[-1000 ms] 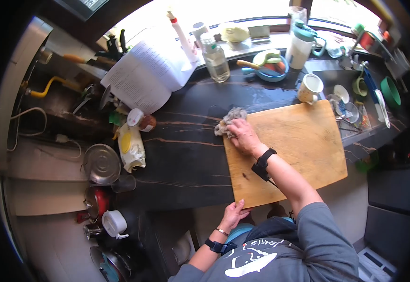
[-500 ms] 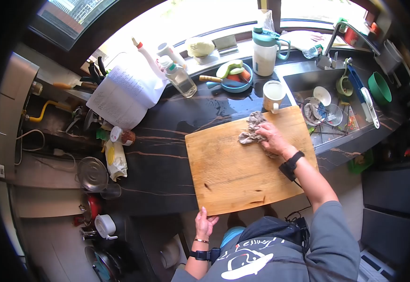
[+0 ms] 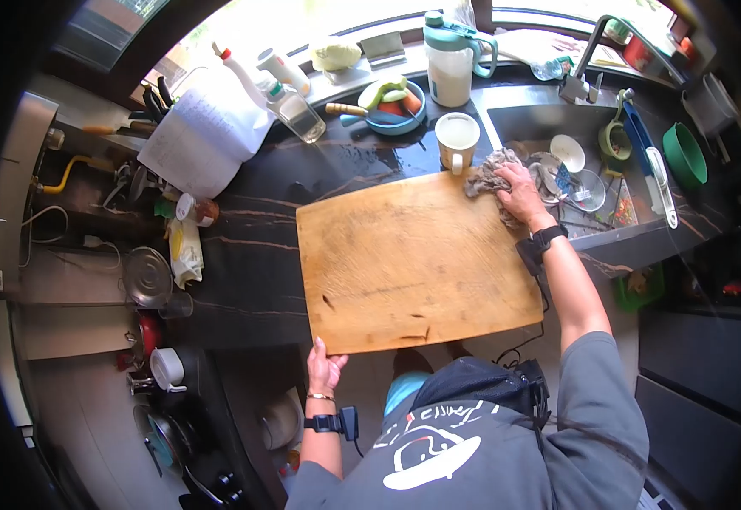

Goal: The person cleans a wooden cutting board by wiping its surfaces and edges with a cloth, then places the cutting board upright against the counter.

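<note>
A large wooden cutting board lies on the dark counter, its near edge reaching past the counter's front. My left hand grips the board's near left corner, thumb on top and fingers partly hidden below. At the far right corner, my right hand is closed on a crumpled grey-brown cloth. The cloth sits over the board's edge beside the sink. Just behind it stands a mug with its handle toward the board.
The sink on the right holds bowls and strainers. Behind the board are a blue bowl of vegetables with a knife across it, a lidded pitcher and a clear bottle. A jar and papers are left.
My right hand has moved the cloth rightward across the board to its far right edge. My left hand keeps its hold on the near corner. The whole view has shifted slightly.
</note>
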Tool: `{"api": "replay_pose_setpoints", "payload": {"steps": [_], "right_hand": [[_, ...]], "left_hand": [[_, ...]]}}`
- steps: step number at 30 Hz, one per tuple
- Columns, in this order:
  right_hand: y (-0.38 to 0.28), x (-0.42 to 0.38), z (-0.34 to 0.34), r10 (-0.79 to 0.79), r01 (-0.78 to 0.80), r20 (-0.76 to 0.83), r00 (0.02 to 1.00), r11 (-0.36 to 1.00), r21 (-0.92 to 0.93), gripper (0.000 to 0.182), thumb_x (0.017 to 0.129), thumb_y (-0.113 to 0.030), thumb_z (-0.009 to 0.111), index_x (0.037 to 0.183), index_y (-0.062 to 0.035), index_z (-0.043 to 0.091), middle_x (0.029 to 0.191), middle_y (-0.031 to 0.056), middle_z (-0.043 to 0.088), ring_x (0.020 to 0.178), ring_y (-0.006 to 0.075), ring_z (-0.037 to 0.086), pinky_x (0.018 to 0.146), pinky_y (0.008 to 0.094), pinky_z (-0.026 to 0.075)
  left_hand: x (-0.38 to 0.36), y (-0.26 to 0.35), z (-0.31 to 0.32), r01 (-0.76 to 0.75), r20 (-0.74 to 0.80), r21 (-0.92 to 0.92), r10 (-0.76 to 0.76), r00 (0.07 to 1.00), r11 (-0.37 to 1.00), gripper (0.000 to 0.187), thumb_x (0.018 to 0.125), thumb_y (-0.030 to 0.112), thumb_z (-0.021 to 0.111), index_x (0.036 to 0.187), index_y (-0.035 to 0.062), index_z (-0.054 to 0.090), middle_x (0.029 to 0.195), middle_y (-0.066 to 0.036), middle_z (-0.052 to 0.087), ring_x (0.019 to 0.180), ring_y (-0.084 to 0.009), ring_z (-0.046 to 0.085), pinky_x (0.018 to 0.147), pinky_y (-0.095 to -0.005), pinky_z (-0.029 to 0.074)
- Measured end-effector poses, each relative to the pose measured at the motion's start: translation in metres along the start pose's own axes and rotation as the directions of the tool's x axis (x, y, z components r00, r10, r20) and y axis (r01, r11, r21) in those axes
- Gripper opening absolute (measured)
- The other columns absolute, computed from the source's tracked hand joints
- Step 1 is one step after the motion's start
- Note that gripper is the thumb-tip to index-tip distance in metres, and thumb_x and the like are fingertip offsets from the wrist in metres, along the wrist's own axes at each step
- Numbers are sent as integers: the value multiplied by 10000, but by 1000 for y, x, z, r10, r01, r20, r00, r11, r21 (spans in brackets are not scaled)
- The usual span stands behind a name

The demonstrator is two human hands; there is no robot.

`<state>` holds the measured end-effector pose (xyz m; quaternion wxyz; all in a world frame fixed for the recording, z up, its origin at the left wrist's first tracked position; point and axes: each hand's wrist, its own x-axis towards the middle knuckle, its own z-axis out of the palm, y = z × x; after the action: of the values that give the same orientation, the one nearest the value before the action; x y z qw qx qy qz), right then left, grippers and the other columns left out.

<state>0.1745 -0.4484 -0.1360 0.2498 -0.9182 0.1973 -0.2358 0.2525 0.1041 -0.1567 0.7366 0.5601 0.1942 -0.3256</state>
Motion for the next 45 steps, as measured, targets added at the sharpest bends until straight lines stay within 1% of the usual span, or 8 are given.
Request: {"api": "replay_pose_setpoints", "payload": {"steps": [6,16,25,28,29,32,40,45], "right_hand": [[-39,-102,-48,-218,186,232,948,971,152,403,582,0,639,979,-54,595,1131,181,552,1080,381,513,947,441,434],[-88,-212,-65,-173,132,285,943,978,160,424,571,-22,668,985,-78,600,1151,119,556,1146,342,485,984,444,391],[-204,-152,60,-748,518,431,504,662,542,360,613,-103,708,959,-102,608,1064,95,521,1061,303,486,887,412,423],[-267,-146,114,-826,627,439,354,558,544,285,674,-164,684,952,-125,638,1060,71,525,1042,252,487,863,382,423],[-286,-143,127,-850,653,417,322,518,552,265,690,-182,676,950,-133,647,1057,65,530,1034,237,489,853,378,424],[-316,-142,155,-841,650,460,285,522,552,266,694,-194,671,955,-152,636,1084,58,527,1082,231,467,862,390,407],[-168,-148,33,-762,407,498,414,644,648,474,554,-131,754,1010,-129,622,1147,95,528,1125,314,481,904,449,421],[-87,-185,-74,-459,345,538,707,888,303,494,487,-83,759,956,-125,610,1176,106,522,1139,343,481,955,449,422]], "left_hand": [[1,1,2,25,-57,4,-25,998,1000,412,979,364,448,1250,54,464,1165,-114,608,989,-262,644,771,-401,568],[4,0,0,15,20,-3,-15,1000,1000,438,982,374,439,1281,54,426,1232,-141,552,1088,-322,584,925,-526,467],[1,-1,1,-7,18,36,7,1000,999,422,981,393,438,1249,68,451,1187,-133,584,1031,-305,617,885,-518,481],[-1,2,0,2,105,42,-6,994,999,442,982,403,428,1245,48,452,1182,-126,586,1009,-267,622,865,-443,504],[10,-11,-4,-180,81,60,175,981,982,466,983,417,420,1227,23,468,1143,-107,601,971,-223,625,846,-363,511],[8,-6,-11,-102,-11,207,106,994,973,448,995,384,412,1237,14,481,1153,-81,599,1041,-202,580,869,-334,490],[-3,-1,2,-15,-128,326,60,990,945,538,920,575,445,1194,115,505,968,-84,659,735,-226,672,741,-430,502],[-3,0,2,-20,-82,312,48,996,950,509,933,552,438,1190,117,501,966,-91,660,744,-232,673,772,-457,490]]}}
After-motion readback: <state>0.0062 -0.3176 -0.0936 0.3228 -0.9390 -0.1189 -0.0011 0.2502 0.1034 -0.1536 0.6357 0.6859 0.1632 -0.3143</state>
